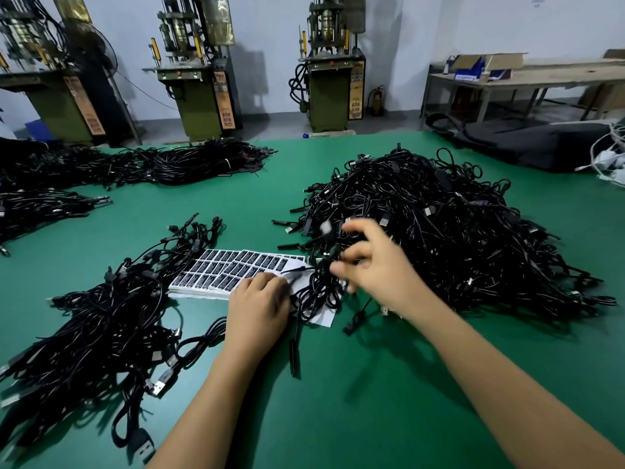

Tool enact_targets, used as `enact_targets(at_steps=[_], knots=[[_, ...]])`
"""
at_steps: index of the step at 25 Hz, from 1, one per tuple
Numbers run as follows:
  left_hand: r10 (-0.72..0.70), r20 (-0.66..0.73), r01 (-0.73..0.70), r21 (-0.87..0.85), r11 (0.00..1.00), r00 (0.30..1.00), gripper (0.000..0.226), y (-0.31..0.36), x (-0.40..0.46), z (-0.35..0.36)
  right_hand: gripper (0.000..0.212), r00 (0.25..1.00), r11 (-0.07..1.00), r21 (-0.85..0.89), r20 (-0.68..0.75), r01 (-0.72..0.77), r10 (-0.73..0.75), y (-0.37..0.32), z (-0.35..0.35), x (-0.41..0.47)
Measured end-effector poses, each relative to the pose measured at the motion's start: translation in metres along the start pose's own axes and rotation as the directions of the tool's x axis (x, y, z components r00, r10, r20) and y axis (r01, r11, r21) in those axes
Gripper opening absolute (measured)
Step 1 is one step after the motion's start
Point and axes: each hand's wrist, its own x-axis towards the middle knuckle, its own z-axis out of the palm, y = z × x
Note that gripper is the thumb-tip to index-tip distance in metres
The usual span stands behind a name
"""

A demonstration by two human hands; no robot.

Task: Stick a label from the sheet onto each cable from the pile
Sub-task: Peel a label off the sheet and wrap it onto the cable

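Note:
A white sheet of black labels lies flat on the green table, on top of a thin stack of more sheets. My left hand rests on the sheet's near right part, fingers curled down toward the labels. A big pile of black cables fills the right side. At the pile's near left edge my right hand, blurred by motion, grips a black cable whose loops hang over the sheet's right end. A second pile of black USB cables lies to the left.
More black cable bundles lie at the far left of the table. Green machines stand on the floor behind it. A black bag sits at the far right, and a wooden bench stands by the wall.

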Motion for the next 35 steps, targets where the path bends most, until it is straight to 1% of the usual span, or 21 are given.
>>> enact_targets(at_steps=[2, 5, 6, 9, 10, 11, 12, 13, 14, 15, 18, 21, 22, 23, 25, 26, 27, 29, 32, 33, 35], knots=[[-0.014, 0.008, 0.014, 0.01, 1.0, 1.0, 0.015, 0.0, 0.0, 0.0, 0.043, 0.999, 0.953, 0.304, -0.048, -0.006, 0.022, -0.025, -0.021, 0.008], [-0.005, 0.001, 0.005, 0.007, 1.0, 1.0, 0.013, -0.002, 0.0, 0.001, 0.037, 0.999, 0.687, 0.726, -0.016, -0.008, 0.029, -0.054, -0.045, 0.018], [0.007, -0.013, -0.007, -0.003, 1.0, 1.0, 0.014, -0.002, -0.001, 0.001, 0.039, 1.0, 0.618, 0.786, -0.006, -0.011, 0.025, -0.059, -0.047, 0.021], [-0.021, -0.128, 0.01, -0.081, 0.997, 0.992, 0.018, -0.001, -0.002, 0.0, 0.038, 0.991, 0.568, 0.816, 0.043, -0.108, 0.127, -0.056, -0.033, 0.026], [-0.044, -0.154, 0.026, -0.114, 0.993, 0.987, 0.019, -0.001, -0.002, -0.001, 0.036, 0.978, 0.552, 0.814, 0.085, -0.179, 0.191, -0.05, -0.026, 0.027], [-0.062, -0.165, 0.038, -0.147, 0.988, 0.984, 0.02, 0.0, -0.003, -0.002, 0.032, 0.953, 0.592, 0.758, 0.131, -0.274, 0.273, -0.043, -0.02, 0.027], [-0.071, -0.169, 0.042, -0.172, 0.984, 0.983, 0.019, 0.0, -0.003, -0.004, 0.03, 0.927, 0.727, 0.585, 0.137, -0.361, 0.35, -0.036, -0.017, 0.026], [-0.071, -0.172, 0.039, -0.183, 0.982, 0.983, 0.018, 0.001, -0.003, -0.005, 0.03, 0.909, 0.872, 0.255, 0.1, -0.417, 0.405, -0.029, -0.018, 0.025], [-0.065, -0.173, 0.033, -0.184, 0.982, 0.983, 0.018, 0.0, -0.003, -0.005, 0.033, 0.905, 0.909, -0.033, 0.084, -0.416, 0.417, -0.024, -0.022, 0.024], [-0.063, -0.173, 0.03, -0.187, 0.982, 0.983, 0.017, 0.0, -0.003, -0.005, 0.035, 0.911, 0.917, -0.099, 0.116, -0.387, 0.397, -0.021, -0.027, 0.025], [-0.093, -0.164, 0.053, -0.229, 0.972, 0.982, 0.017, 0.0, -0.003, -0.005, 0.044, 0.938, 0.909, 0.236, 0.12, -0.344, 0.324, -0.024, -0.046, 0.028], [-0.113, -0.19, 0.053, -0.293, 0.955, 0.975, 0.015, 0.001, -0.005, -0.008, 0.053, 0.971, 0.819, 0.52, 0.13, -0.24, 0.202, -0.025, -0.048, 0.026], [-0.104, -0.207, 0.035, -0.313, 0.949, 0.973, 0.015, 0.003, -0.005, -0.01, 0.056, 0.973, 0.827, 0.515, 0.158, -0.226, 0.168, -0.024, -0.045, 0.024], [-0.094, -0.223, 0.015, -0.334, 0.943, 0.97, 0.016, 0.005, -0.005, -0.012, 0.061, 0.969, 0.872, 0.435, 0.195, -0.225, 0.153, -0.022, -0.041, 0.022], [-0.119, -0.244, 0.007, -0.416, 0.909, 0.962, 0.018, 0.012, -0.006, -0.014, 0.076, 0.943, 0.96, 0.128, 0.256, -0.251, 0.212, -0.015, -0.032, 0.02], [-0.147, -0.222, 0.022, -0.483, 0.875, 0.964, 0.019, 0.016, -0.007, -0.016, 0.077, 0.927, 0.964, 0.018, 0.28, -0.264, 0.249, -0.011, -0.028, 0.02], [-0.164, -0.165, 0.046, -0.554, 0.831, 0.973, 0.021, 0.021, -0.007, -0.018, 0.073, 0.911, 0.962, -0.017, 0.318, -0.271, 0.263, -0.009, -0.025, 0.02], [-0.135, -0.002, 0.098, -0.674, 0.732, 0.991, 0.029, 0.032, -0.009, -0.019, 0.057, 0.886, 0.966, 0.037, 0.408, -0.256, 0.22, -0.006, -0.023, 0.021], [-0.11, 0.172, 0.204, -0.834, 0.513, 0.979, 0.041, 0.041, -0.008, -0.021, 0.047, 0.847, 0.977, 0.078, 0.515, -0.199, 0.132, -0.009, -0.029, 0.019], [-0.116, 0.179, 0.213, -0.842, 0.496, 0.977, 0.038, 0.039, -0.006, -0.022, 0.047, 0.825, 0.981, 0.067, 0.553, -0.184, 0.117, -0.012, -0.029, 0.018], [-0.079, 0.105, 0.13, -0.752, 0.646, 0.991, 0.021, 0.037, -0.003, -0.025, 0.048, 0.791, 0.983, 0.07, 0.605, -0.168, 0.092, -0.016, -0.03, 0.016]])
